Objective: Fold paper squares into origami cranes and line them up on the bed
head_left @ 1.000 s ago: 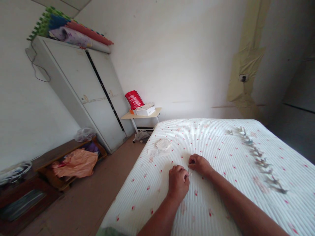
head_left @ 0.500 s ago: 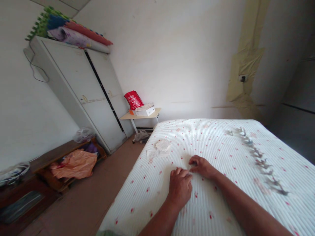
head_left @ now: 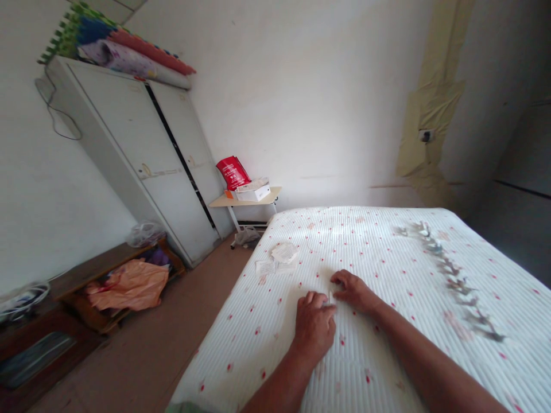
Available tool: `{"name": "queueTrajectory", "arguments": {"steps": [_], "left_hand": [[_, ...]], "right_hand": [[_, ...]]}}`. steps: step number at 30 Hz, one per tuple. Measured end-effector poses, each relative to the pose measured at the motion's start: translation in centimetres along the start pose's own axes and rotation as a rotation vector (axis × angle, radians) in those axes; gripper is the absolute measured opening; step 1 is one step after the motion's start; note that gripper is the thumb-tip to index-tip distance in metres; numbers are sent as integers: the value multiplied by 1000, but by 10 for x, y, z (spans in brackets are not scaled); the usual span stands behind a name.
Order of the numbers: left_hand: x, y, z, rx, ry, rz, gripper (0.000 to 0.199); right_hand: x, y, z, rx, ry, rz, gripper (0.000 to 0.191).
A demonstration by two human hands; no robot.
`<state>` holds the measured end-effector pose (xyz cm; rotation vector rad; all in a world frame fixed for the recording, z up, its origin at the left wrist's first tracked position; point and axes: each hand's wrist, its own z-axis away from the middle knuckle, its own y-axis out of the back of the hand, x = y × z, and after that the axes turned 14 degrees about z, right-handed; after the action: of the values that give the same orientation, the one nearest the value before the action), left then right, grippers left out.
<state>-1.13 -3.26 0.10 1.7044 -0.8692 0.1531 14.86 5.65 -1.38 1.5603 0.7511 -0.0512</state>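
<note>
My left hand (head_left: 315, 322) rests low over the striped, red-dotted bed cover (head_left: 241, 355), its fingers curled together. My right hand (head_left: 350, 288) is just beyond it to the right, fingers bent toward the left one. A small pale sliver (head_left: 330, 296) shows between the two hands; what it is, and how the fingertips grip it, is too small to make out. Left of the hands lie pale paper pieces (head_left: 284, 252) with faint print. A row of small dark and whitish objects (head_left: 451, 269), blurred, runs along the right part of the bed.
Behind the bed's left corner stands a small table (head_left: 221, 201) with a red bag (head_left: 233, 172) and a white box (head_left: 253, 193). A grey cabinet (head_left: 129, 143) holds rolled mats on top. A low wooden shelf (head_left: 77, 275) with an orange bag (head_left: 129, 284) is at left.
The view has shifted slightly. Both hands have stayed almost in place, and a pale sliver now shows more clearly between them.
</note>
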Motion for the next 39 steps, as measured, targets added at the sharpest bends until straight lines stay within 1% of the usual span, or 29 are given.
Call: {"name": "queueTrajectory", "arguments": {"steps": [2,6,8,11,14,17,20,22,26,30,33,36,39], "left_hand": [[1,1,0,4,-5,2,25],[1,1,0,-5,-6,-2,24],[0,0,0,2,-1,-1,24],[0,0,0,10,1,9,24],[1,0,0,5,2,16,24],[1,0,0,11,11,19,24],[1,-1,1,14,12,25,25],[1,-1,1,16,13,25,25],[1,-3,1,30,17,37,26],[-1,-3,0,45,43,70,21],[-4,-4,-2,68,83,95,15],[-8,-5,-4,95,104,98,12],[-12,-8,-5,128,119,81,15]], "right_hand": [[0,1,0,-2,-15,-1,26],[-7,4,2,-46,5,23,29],[-9,4,3,-43,11,36,29],[-6,2,2,-25,21,22,26],[-1,2,2,-14,43,-45,24],[1,2,5,-1,75,-134,27],[0,0,10,37,117,-155,29],[-2,-1,12,59,107,-140,34],[-3,-3,14,96,42,-107,45],[-4,-2,14,71,67,-109,49],[-6,0,15,34,91,-99,44],[-9,3,16,38,98,-64,34],[-12,6,15,51,88,-45,24]]}}
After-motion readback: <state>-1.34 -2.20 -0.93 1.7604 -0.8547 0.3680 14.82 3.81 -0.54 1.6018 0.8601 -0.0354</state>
